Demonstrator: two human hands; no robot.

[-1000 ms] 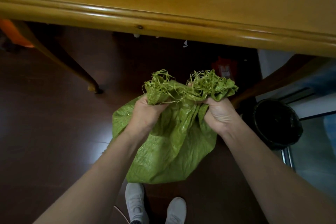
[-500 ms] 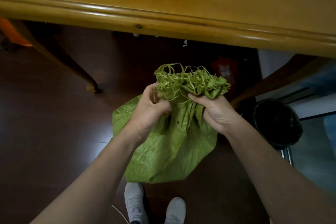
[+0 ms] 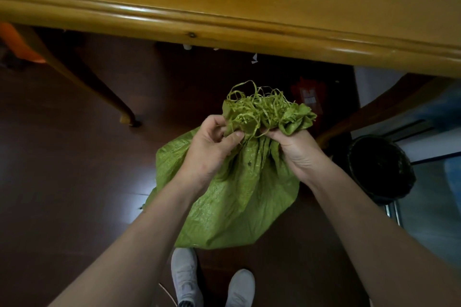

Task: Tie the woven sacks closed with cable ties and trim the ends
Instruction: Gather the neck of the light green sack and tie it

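Note:
A green woven sack [image 3: 237,202] stands on the dark floor in front of my shoes. Its frayed mouth [image 3: 264,109] is bunched into one tuft with loose green strands sticking up. My left hand [image 3: 209,147] pinches the left side of the bunched neck between thumb and fingers. My right hand [image 3: 296,149] grips the right side of the neck just below the frayed edge. No cable tie or cutter shows in view.
A yellow wooden table edge [image 3: 224,30] runs across the top, with a table leg [image 3: 99,97] at the left. A black bin [image 3: 381,164] stands at the right beside a chair leg [image 3: 369,112]. A red packet [image 3: 309,97] lies under the table.
My two hands have come together, gathering the sack's mouth from two separate bunches into one tuft. The bunched neck has shifted slightly to the right.

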